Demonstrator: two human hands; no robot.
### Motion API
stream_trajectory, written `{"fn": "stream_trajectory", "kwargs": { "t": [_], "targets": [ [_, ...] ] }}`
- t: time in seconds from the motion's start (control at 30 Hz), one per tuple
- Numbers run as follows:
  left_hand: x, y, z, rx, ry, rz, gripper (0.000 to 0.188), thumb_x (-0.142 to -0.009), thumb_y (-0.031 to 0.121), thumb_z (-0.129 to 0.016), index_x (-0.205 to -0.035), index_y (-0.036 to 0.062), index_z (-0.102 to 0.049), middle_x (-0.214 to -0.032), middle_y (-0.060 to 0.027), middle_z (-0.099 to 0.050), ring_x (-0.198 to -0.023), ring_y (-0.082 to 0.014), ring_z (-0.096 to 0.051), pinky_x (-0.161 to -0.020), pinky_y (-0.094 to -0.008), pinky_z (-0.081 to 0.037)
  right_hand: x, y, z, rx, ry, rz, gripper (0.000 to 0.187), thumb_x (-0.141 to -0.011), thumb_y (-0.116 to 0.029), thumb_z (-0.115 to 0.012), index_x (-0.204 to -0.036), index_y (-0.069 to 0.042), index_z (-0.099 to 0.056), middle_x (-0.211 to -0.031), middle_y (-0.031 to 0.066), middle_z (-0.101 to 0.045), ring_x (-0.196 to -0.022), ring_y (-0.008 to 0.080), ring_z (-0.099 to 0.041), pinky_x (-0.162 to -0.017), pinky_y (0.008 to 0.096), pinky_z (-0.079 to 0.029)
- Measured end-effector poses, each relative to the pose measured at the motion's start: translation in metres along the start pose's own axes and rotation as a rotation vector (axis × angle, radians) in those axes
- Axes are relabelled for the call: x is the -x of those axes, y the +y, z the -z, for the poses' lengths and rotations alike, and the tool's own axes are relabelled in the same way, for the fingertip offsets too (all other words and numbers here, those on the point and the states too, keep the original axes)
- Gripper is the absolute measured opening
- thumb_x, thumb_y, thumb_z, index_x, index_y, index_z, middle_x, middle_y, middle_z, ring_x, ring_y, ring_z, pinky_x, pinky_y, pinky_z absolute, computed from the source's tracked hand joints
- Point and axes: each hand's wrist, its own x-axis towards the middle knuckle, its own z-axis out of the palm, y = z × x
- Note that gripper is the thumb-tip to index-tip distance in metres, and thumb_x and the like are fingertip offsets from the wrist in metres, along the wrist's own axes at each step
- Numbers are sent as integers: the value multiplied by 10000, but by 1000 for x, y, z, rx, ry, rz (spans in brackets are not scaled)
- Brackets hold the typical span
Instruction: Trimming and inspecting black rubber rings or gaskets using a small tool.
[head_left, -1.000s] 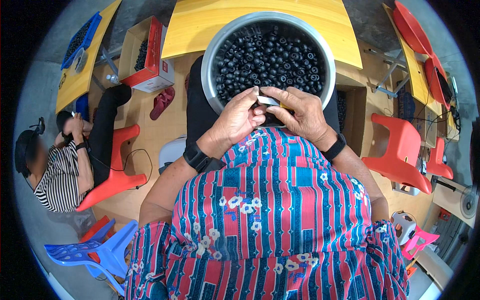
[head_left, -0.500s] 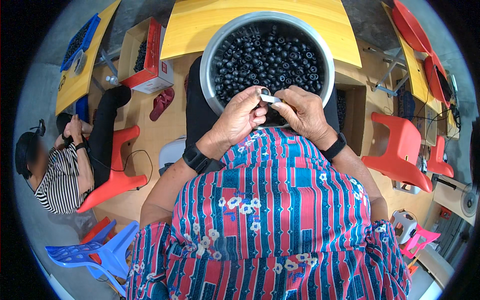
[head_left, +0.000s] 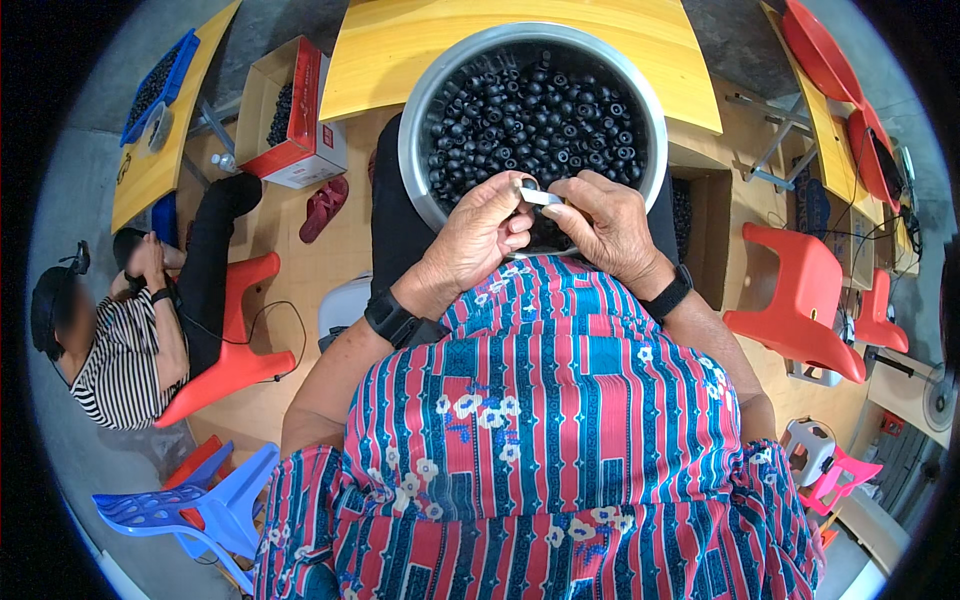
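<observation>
Both hands meet over the near rim of a steel bowl [head_left: 425, 110] filled with small black rings [head_left: 540, 105]. The left hand [head_left: 478, 237] and the right hand [head_left: 605, 222] pinch a small pale part [head_left: 537, 196] between their fingertips, each closed on one end; it may be a metal piece, but it is too small to tell. The bowl rests on the lap, just in front of a yellow table [head_left: 400, 50]. At left, another person [head_left: 120, 340] sits on a red chair [head_left: 235, 350]. More red chairs [head_left: 800, 300] stand at right.
</observation>
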Motion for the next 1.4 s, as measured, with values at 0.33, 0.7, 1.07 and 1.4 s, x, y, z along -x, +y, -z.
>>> {"fn": "stream_trajectory", "kwargs": {
  "t": [0.33, 0.7, 1.07, 1.4],
  "targets": [
    [1, 1, -3, -35, 6, -7, 167, -1015, 230, -531, -1064, 71, -548, -878, 19, -501, -703, -46, -427, -565, -170, -365, 0, 0, -1, 37, 11, -28, 213, -868, -290, -682, -925, -85, -678, -731, 95, -606, -686, 291, -633, -602, 385, -497],
    [11, 24, 4, -30, -16, -76, 214, -1033, 256, -462, -1113, 77, -550, -1011, -56, -513, -803, -107, -467, -610, -207, -388, -5, 7, 11, -32, 154, -333, 217, -901, -242, -641, -915, -31, -683, -838, 154, -666, -766, 321, -656, -696, 376, -511],
    [5, 23, 3, -963, 155, -139, 171, -951, 112, -577, -1083, 32, -649, -832, -23, -594, -746, -119, -555, -650, -250, -460, -4, 0, 21, -197, 173, -353, 163, -918, -151, -648, -930, 7, -690, -795, 75, -671, -724, 124, -620, -672, 266, -496],
    [-1, 25, -11, -1972, -28, -228, 258, -831, 118, -661, -1077, 41, -649, -959, -160, -596, -874, -358, -621, -782, -426, -507, -2, -2, 15, -195, 124, -348, 191, -915, -179, -647, -921, 10, -679, -793, 119, -660, -700, 187, -630, -657, 302, -496]
  ]
}}
